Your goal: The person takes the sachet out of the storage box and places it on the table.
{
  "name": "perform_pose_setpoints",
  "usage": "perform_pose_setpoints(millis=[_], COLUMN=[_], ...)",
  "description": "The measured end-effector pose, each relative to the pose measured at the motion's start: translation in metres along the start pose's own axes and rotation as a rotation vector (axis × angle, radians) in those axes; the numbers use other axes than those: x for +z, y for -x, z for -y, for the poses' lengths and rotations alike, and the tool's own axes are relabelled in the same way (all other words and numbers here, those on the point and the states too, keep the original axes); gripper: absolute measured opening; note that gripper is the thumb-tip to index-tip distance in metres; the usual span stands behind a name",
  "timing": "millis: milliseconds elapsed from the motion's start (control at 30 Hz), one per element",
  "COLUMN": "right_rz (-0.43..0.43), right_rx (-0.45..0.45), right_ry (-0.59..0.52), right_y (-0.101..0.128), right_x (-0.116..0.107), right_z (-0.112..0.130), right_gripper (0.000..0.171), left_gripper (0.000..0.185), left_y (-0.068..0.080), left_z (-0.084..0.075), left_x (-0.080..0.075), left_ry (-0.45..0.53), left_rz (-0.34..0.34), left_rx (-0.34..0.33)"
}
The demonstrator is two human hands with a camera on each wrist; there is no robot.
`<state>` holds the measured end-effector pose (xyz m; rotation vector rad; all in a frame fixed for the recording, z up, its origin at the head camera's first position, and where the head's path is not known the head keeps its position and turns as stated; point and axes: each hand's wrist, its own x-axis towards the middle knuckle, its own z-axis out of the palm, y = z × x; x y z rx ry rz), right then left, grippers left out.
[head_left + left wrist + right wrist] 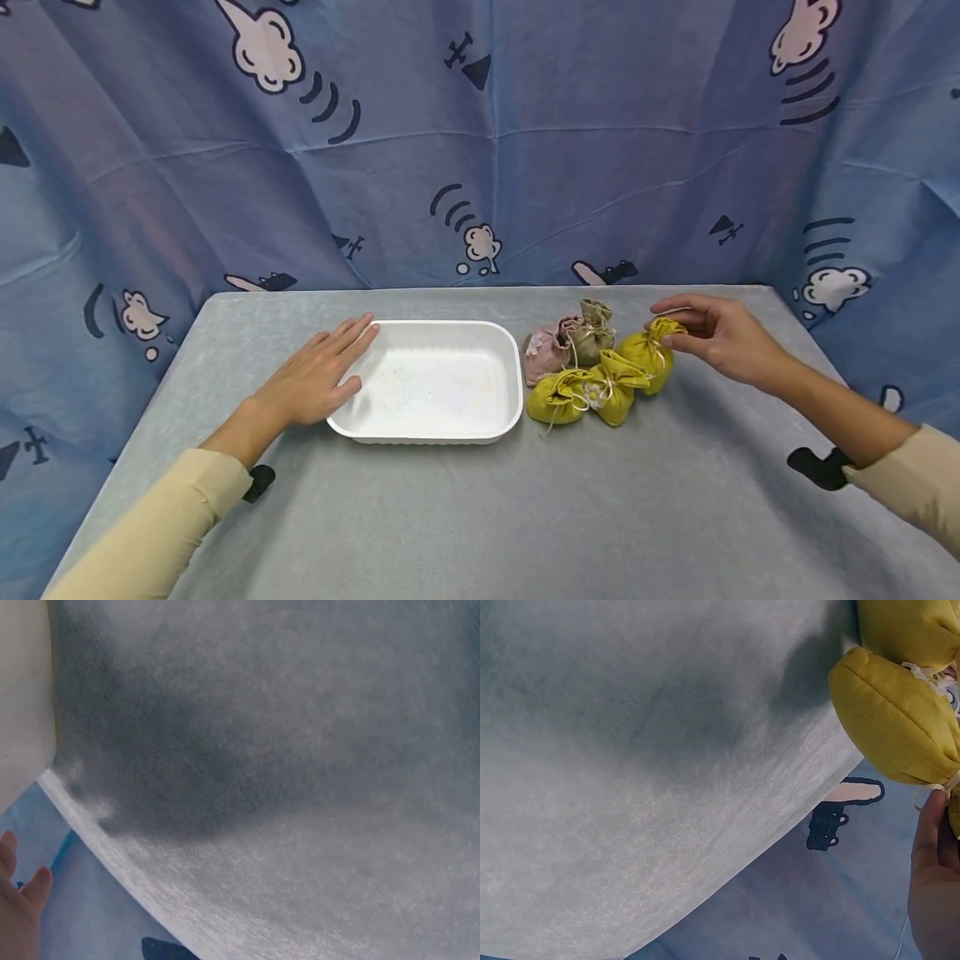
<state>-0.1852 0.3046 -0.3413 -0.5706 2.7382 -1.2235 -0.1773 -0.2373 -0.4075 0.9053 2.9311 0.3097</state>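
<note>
Yellow bag [649, 357] was pinched at its top by the right hand [720, 337], still on the bench [465, 517] with four other bags. The left hand [318, 379] lay flat against the white tray [431, 433]. Nothing was in the tray yet, so all five bags looked left to go.

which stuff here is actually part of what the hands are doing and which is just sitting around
In hand:
right hand pinches the top of the rightmost yellow pouch
left hand rests flat against the white tray

Lying about:
two other yellow pouches
pink pouch
olive pouch
grey table
blue curtain
</note>
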Motion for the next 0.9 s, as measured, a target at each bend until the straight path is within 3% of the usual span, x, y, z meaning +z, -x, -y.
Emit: perform_pose_setpoints(millis=[600, 900], right_rz=[0.039, 0.101], right_rx=[-0.015, -0.060], right_ry=[0.042, 0.179], right_y=[0.002, -0.006], right_x=[0.004, -0.008], right_z=[-0.003, 0.016], right_gripper=[0.038, 0.039], left_gripper=[0.070, 0.069], left_y=[-0.001, 0.000], left_z=[0.000, 0.001], left_x=[0.000, -0.007], left_ry=[-0.001, -0.041], left_rz=[0.002, -0.014], left_rx=[-0.004, 0.030])
